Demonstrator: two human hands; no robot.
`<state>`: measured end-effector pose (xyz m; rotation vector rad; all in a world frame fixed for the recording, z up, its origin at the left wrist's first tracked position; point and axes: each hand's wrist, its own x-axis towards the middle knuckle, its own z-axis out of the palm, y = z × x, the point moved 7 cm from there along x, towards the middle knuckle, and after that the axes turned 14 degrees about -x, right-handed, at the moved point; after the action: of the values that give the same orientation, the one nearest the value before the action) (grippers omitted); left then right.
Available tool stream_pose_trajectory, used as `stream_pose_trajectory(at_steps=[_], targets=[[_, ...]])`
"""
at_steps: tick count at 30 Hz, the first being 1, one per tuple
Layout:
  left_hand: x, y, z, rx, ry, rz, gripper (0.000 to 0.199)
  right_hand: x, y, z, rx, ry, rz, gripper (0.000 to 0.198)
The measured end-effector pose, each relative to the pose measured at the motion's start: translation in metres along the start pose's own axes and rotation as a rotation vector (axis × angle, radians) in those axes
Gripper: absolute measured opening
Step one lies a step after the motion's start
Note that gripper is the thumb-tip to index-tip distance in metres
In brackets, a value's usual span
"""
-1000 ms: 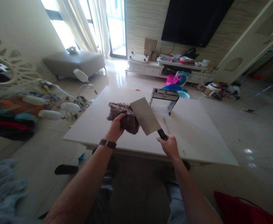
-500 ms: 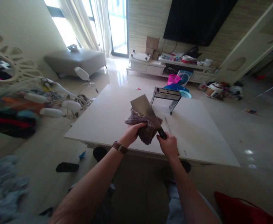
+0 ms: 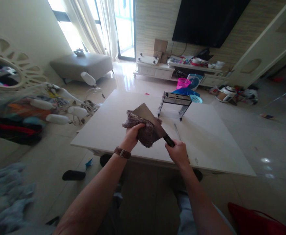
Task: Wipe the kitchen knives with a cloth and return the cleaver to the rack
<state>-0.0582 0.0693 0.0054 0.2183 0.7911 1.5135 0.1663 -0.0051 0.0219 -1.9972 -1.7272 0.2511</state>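
Observation:
A wide-bladed kitchen cleaver (image 3: 145, 112) is held over the near part of the white table. My right hand (image 3: 177, 152) is closed around its black handle, and the blade points up and to the left. My left hand (image 3: 132, 136) grips a brown-purple fluffy cloth (image 3: 145, 135), its thumb on top. The cloth is folded against the blade and lies partly behind it, so some of the blade is covered. A brown strap circles my left wrist.
On the table (image 3: 101, 127) stand a knife-block-like rack (image 3: 175, 99) and, nearer me, a thin metal rod (image 3: 177, 131). Behind it are a pink basket (image 3: 183, 83) and a light blue basket (image 3: 196, 99). A red bag (image 3: 252, 218) lies on the floor at right.
My left hand and the cloth have slid left along the blade, away from the handle. More of the blade near the handle shows. My right hand still grips the cleaver.

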Motion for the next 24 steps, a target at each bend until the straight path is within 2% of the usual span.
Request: stream_pose_trajectory(at_steps=[8,15,20,24], targets=[[0.017,0.029,-0.013,-0.082,0.026,0.027,0.028,0.002,0.006,0.003,-0.03,-0.06,-0.038,0.018],[0.025,0.036,-0.021,-0.156,0.074,0.007,0.019,0.001,-0.002,0.009,-0.028,-0.093,-0.048,0.019],[0.028,0.044,-0.021,-0.2,0.055,0.02,0.013,0.001,-0.004,0.008,-0.053,-0.079,-0.052,0.019],[0.027,0.036,-0.02,-0.191,0.054,-0.037,0.015,0.001,0.003,0.005,-0.071,-0.072,0.003,0.017]])
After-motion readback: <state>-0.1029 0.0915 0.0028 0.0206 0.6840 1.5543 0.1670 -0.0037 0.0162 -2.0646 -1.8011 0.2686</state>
